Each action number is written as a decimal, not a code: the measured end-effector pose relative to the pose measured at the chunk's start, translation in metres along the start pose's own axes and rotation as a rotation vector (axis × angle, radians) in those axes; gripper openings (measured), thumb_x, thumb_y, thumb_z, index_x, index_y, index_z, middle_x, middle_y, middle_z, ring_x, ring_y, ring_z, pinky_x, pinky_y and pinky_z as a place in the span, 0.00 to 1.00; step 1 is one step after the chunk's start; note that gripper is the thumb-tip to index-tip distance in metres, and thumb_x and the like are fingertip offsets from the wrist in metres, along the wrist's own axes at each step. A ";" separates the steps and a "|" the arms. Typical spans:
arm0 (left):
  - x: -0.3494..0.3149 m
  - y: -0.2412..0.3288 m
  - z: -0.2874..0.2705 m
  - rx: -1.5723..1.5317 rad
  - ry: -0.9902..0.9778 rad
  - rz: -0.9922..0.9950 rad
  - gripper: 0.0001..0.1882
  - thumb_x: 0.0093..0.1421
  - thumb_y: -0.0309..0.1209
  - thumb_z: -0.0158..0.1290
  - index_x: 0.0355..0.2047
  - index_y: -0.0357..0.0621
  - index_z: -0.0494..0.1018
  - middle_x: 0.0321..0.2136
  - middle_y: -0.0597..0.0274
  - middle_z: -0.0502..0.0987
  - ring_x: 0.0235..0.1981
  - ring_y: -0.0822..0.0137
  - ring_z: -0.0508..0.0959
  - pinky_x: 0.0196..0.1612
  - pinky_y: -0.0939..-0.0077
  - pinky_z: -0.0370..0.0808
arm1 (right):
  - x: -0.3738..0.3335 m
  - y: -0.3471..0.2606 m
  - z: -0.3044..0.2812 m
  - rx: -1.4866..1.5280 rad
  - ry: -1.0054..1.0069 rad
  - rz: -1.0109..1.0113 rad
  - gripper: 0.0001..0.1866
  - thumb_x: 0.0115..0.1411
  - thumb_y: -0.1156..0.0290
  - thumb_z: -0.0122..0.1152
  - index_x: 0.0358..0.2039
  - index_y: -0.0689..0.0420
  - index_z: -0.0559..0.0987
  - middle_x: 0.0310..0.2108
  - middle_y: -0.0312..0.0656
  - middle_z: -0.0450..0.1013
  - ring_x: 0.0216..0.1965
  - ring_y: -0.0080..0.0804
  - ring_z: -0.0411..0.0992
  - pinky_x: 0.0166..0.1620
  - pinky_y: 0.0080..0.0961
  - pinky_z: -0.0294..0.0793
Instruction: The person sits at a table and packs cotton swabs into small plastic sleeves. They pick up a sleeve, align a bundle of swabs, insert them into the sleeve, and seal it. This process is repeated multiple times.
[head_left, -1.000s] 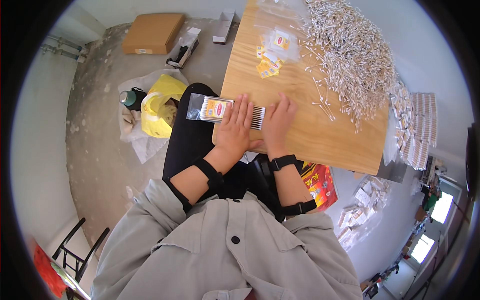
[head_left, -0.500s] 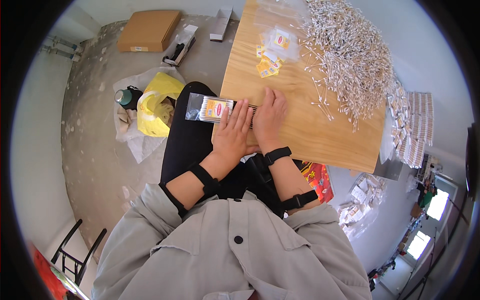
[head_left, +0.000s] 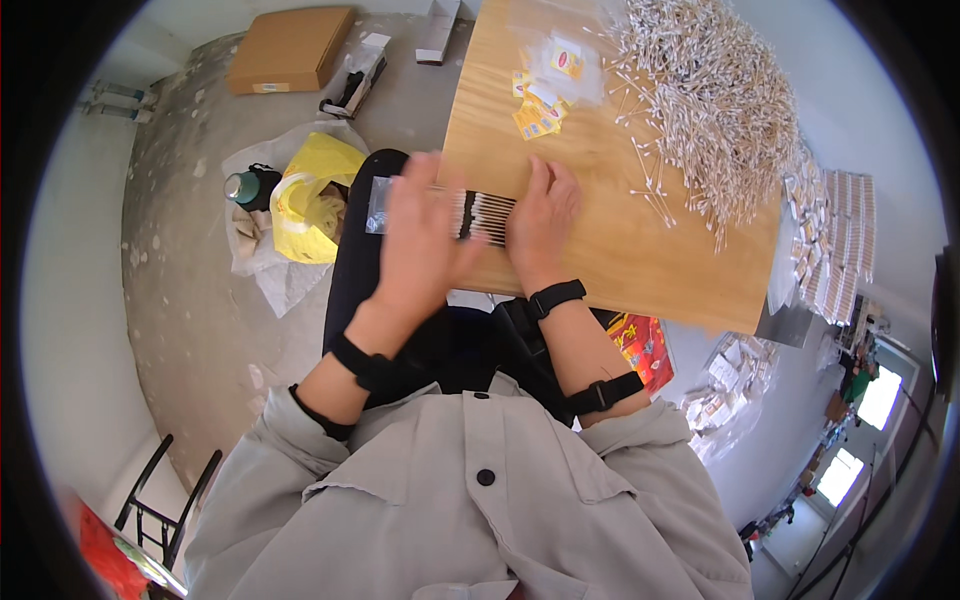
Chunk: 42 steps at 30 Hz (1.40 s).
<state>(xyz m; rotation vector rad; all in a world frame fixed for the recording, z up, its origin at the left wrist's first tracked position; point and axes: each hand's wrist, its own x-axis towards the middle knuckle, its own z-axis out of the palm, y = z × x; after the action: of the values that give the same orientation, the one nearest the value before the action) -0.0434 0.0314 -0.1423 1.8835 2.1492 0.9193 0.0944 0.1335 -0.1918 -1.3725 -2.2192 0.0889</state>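
A row of cotton swabs (head_left: 487, 216) lies at the near edge of a wooden table (head_left: 600, 240), half inside a clear plastic bag (head_left: 380, 203) that hangs off the table's left edge. My left hand (head_left: 425, 240), blurred and with fingers spread, covers the bag and the swabs' left ends. My right hand (head_left: 540, 220) lies flat on the swabs' right ends and presses them to the table. A large heap of loose cotton swabs (head_left: 710, 100) fills the table's far right. Small yellow label cards (head_left: 535, 112) lie beyond my hands.
Left of the table on the concrete floor lie a yellow plastic bag (head_left: 310, 195), a green bottle (head_left: 243, 186) and a brown cardboard box (head_left: 290, 48). Packed swab bundles (head_left: 830, 240) are stacked right of the table. A red packet (head_left: 640, 345) lies under the table edge.
The swab row and bag have shifted slightly right. My left hand has lifted and spread over the bag, now blurred; the right hand stays pressed on the swabs.
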 end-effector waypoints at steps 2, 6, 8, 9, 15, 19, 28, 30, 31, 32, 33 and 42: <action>0.004 -0.027 -0.006 -0.124 0.223 -0.153 0.31 0.55 0.32 0.61 0.56 0.34 0.65 0.56 0.42 0.65 0.58 0.47 0.64 0.60 0.54 0.62 | 0.000 0.001 0.001 -0.005 -0.003 0.000 0.18 0.61 0.77 0.51 0.53 0.61 0.71 0.50 0.48 0.63 0.54 0.48 0.61 0.58 0.42 0.60; 0.000 -0.075 0.015 -0.508 0.259 -0.655 0.21 0.63 0.39 0.57 0.48 0.33 0.70 0.42 0.51 0.74 0.40 0.64 0.73 0.46 0.71 0.71 | 0.002 -0.002 0.004 -0.001 -0.004 0.000 0.18 0.61 0.77 0.51 0.53 0.61 0.71 0.49 0.48 0.63 0.54 0.48 0.61 0.58 0.42 0.60; -0.001 -0.086 0.025 -0.860 0.186 -0.877 0.21 0.64 0.41 0.56 0.44 0.33 0.72 0.35 0.58 0.76 0.34 0.71 0.74 0.41 0.76 0.71 | 0.002 -0.002 0.004 -0.005 0.000 -0.002 0.18 0.61 0.77 0.51 0.53 0.60 0.71 0.49 0.48 0.63 0.54 0.48 0.61 0.58 0.42 0.60; 0.001 -0.082 0.027 -0.818 0.182 -0.903 0.18 0.65 0.43 0.55 0.35 0.36 0.74 0.25 0.68 0.74 0.27 0.78 0.70 0.34 0.82 0.69 | 0.002 -0.002 0.004 -0.003 -0.001 -0.001 0.18 0.61 0.77 0.51 0.52 0.60 0.71 0.49 0.48 0.63 0.54 0.48 0.61 0.58 0.42 0.60; 0.000 -0.081 0.043 -1.202 0.129 -0.923 0.18 0.67 0.41 0.53 0.25 0.42 0.74 0.21 0.73 0.70 0.24 0.82 0.66 0.29 0.83 0.65 | 0.001 0.001 0.007 -0.017 0.021 0.002 0.18 0.61 0.77 0.51 0.52 0.60 0.71 0.48 0.48 0.64 0.53 0.49 0.61 0.58 0.42 0.61; -0.006 -0.084 0.054 -1.350 0.123 -0.983 0.17 0.67 0.41 0.53 0.29 0.40 0.75 0.25 0.70 0.76 0.25 0.81 0.72 0.31 0.83 0.70 | 0.001 -0.001 0.005 -0.017 0.019 0.007 0.18 0.59 0.78 0.51 0.51 0.60 0.72 0.48 0.48 0.64 0.53 0.49 0.62 0.58 0.42 0.61; -0.009 -0.089 0.066 -1.473 0.107 -0.987 0.16 0.68 0.41 0.52 0.32 0.39 0.75 0.27 0.66 0.78 0.27 0.78 0.76 0.33 0.81 0.74 | 0.004 -0.005 0.003 -0.010 0.016 0.000 0.18 0.57 0.80 0.52 0.50 0.61 0.72 0.47 0.47 0.64 0.53 0.49 0.62 0.58 0.42 0.62; -0.009 -0.089 0.067 -1.471 0.113 -0.987 0.16 0.68 0.41 0.52 0.32 0.40 0.75 0.27 0.66 0.78 0.27 0.78 0.76 0.34 0.81 0.74 | 0.004 -0.005 0.005 0.009 0.019 0.002 0.21 0.54 0.83 0.50 0.51 0.62 0.72 0.48 0.49 0.64 0.53 0.50 0.62 0.58 0.42 0.63; -0.009 -0.088 0.066 -1.471 0.112 -0.992 0.16 0.68 0.41 0.52 0.32 0.40 0.75 0.27 0.66 0.78 0.27 0.78 0.76 0.34 0.81 0.74 | 0.004 -0.006 0.006 0.019 0.021 0.004 0.23 0.52 0.85 0.50 0.51 0.62 0.72 0.48 0.50 0.64 0.54 0.50 0.62 0.58 0.43 0.63; -0.009 -0.086 0.065 -1.471 0.111 -0.998 0.16 0.68 0.41 0.52 0.32 0.40 0.75 0.27 0.66 0.78 0.27 0.78 0.76 0.34 0.81 0.74 | 0.003 -0.007 0.007 0.018 0.021 -0.007 0.21 0.54 0.83 0.50 0.50 0.62 0.72 0.48 0.49 0.64 0.53 0.50 0.62 0.58 0.42 0.63; -0.008 -0.086 0.064 -1.468 0.115 -0.998 0.16 0.68 0.41 0.52 0.32 0.40 0.75 0.27 0.66 0.78 0.27 0.78 0.76 0.34 0.81 0.74 | 0.004 -0.011 0.007 0.020 0.021 -0.017 0.19 0.56 0.81 0.51 0.50 0.62 0.72 0.47 0.49 0.64 0.53 0.50 0.62 0.58 0.42 0.63; -0.009 -0.088 0.063 -1.430 0.186 -0.959 0.16 0.68 0.40 0.52 0.30 0.39 0.74 0.26 0.67 0.77 0.26 0.79 0.74 0.32 0.83 0.72 | 0.006 -0.031 0.013 0.048 -0.003 -0.014 0.18 0.57 0.80 0.50 0.50 0.63 0.70 0.47 0.49 0.63 0.54 0.51 0.62 0.58 0.42 0.63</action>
<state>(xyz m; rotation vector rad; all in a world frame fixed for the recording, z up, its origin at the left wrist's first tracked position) -0.0861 0.0428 -0.2413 0.0855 1.3013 1.6109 0.0610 0.1264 -0.1905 -1.3310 -2.2144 0.1384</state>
